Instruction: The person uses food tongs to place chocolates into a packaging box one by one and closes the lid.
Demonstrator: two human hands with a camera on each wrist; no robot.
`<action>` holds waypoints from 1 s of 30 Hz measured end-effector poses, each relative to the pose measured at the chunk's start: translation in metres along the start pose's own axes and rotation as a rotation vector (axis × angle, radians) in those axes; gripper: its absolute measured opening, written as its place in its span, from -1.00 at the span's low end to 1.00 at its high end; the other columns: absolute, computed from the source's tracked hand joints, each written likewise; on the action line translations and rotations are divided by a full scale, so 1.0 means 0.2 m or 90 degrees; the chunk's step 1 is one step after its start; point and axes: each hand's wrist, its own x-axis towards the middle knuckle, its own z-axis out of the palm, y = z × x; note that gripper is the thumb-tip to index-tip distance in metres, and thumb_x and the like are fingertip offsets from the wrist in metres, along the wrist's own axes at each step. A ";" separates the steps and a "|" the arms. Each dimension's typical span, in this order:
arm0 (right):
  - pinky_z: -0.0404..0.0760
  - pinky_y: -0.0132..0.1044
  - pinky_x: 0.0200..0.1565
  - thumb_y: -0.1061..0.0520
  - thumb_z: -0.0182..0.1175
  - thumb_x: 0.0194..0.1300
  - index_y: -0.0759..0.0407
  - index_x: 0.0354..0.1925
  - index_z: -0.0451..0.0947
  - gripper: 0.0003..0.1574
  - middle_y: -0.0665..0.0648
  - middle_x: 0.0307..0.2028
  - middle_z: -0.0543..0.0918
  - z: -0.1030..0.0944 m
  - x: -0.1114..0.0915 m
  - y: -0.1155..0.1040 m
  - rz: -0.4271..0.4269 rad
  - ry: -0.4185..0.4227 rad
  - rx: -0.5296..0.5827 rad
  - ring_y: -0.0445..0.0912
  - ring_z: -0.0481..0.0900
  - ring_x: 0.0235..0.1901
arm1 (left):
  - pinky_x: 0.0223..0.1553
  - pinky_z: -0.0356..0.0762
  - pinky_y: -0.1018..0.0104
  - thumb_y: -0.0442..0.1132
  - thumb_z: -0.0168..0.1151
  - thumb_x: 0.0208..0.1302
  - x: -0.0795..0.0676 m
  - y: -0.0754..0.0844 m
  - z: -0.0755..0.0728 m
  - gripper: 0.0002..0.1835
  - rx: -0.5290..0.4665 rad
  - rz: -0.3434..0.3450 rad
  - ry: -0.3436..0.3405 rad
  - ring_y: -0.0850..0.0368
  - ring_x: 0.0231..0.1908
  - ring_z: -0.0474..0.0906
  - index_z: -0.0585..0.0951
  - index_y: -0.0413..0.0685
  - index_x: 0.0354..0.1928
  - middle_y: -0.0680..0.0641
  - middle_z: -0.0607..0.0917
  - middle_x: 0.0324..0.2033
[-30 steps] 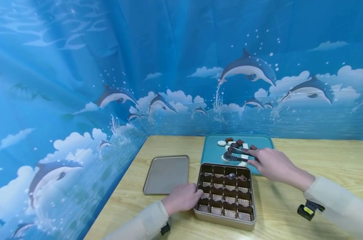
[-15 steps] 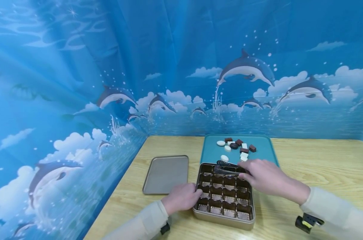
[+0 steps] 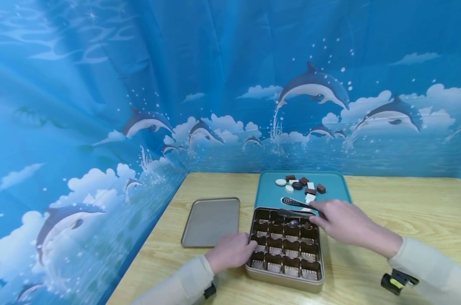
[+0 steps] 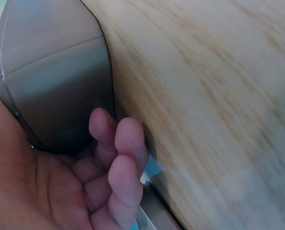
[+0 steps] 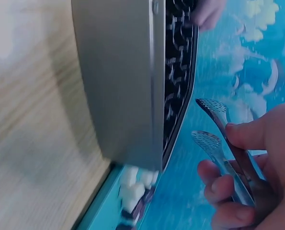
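Note:
My left hand (image 3: pixel 230 251) grips the left edge of a bronze tin (image 3: pixel 284 282), its thumb over the rim. In the left wrist view the other fingers curl beside the tin's outer wall. A dark divided insert fills the tin. A round dark chocolate (image 3: pixel 292 223) and a squarish brown one (image 3: pixel 308 225) sit in cells near the back. Perforated serving tongs (image 3: pixel 297 203) are held by my right hand (image 3: pixel 341 220) above the tin's back edge. Their ends stand apart, with nothing between them in the right wrist view. The tongs partly cover the back row of cells.
Behind the tin lies a teal tray (image 3: pixel 266 190) bearing several white and brown chocolates. A flat bronze lid (image 3: pixel 211 222) rests on the wooden table (image 3: pixel 398 207) to the left. A dolphin-printed curtain (image 3: pixel 223 84) borders the table at the back and left.
My right hand moved the tongs from over the tray to the tin's back row, then slightly back and up, with their ends spreading. My left hand keeps its place on the tin.

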 end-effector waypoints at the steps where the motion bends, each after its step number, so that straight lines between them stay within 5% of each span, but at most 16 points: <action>1: 0.22 -0.40 -0.66 -0.01 0.28 0.38 0.26 0.16 0.59 -0.50 -0.14 -0.73 0.27 -0.01 0.00 0.02 0.009 0.004 -0.003 -0.30 0.15 -0.75 | -0.65 0.31 0.30 0.08 -0.15 0.53 0.00 0.00 0.00 -0.46 0.001 0.000 -0.001 0.23 -0.72 0.23 0.35 0.13 -0.69 0.12 0.35 -0.72; 18: 0.18 -0.33 -0.68 0.04 0.18 0.43 0.44 0.29 0.42 -0.36 -0.04 -0.73 0.30 -0.02 0.00 0.45 0.120 0.000 -0.034 -0.18 0.18 -0.74 | -0.64 0.31 0.29 0.08 -0.13 0.51 0.00 0.01 0.00 -0.48 0.004 -0.003 0.008 0.21 -0.71 0.26 0.36 0.13 -0.69 0.12 0.36 -0.73; 30: 0.24 -0.31 -0.68 0.05 0.16 0.43 0.52 0.27 0.38 -0.34 -0.02 -0.72 0.32 0.01 0.02 0.55 0.133 0.004 -0.053 -0.18 0.18 -0.74 | -0.64 0.32 0.29 0.09 -0.11 0.50 0.00 0.00 0.01 -0.49 0.010 -0.009 0.011 0.21 -0.70 0.28 0.37 0.13 -0.67 0.11 0.37 -0.72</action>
